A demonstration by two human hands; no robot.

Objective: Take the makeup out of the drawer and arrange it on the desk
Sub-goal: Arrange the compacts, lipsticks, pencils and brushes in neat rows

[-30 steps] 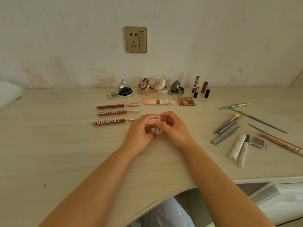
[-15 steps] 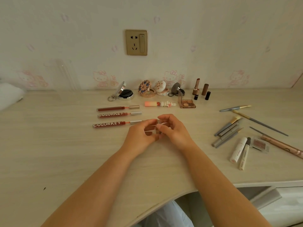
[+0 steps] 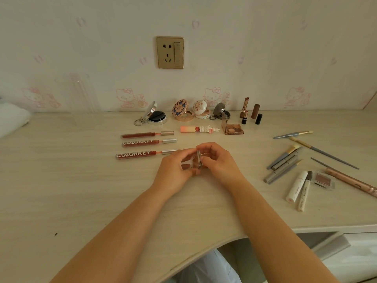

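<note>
Both hands meet over the desk [image 3: 61,190], fingers curled round one small clear case [image 3: 192,163]: the left hand [image 3: 175,170] cradles its lower part, the right hand [image 3: 217,162] pinches the upright lid. The case sits between the fingertips, just above the desk top.

Right of the right hand lie two white tubes [image 3: 297,187], a small blush pan [image 3: 323,179], grey pens [image 3: 283,163] and long brushes [image 3: 324,153], loosely fanned.

Just beyond the left hand lie three red lip glosses [image 3: 146,145] in parallel, the nearest one's cap touching or hidden by the fingers.

Further past the hands lie a pink tube [image 3: 199,129] and an open eyeshadow palette [image 3: 232,127]. Behind those, by the wall, stand open compacts [image 3: 183,112] and lipsticks [image 3: 250,111]. A socket [image 3: 170,52] sits on the wall above.
</note>
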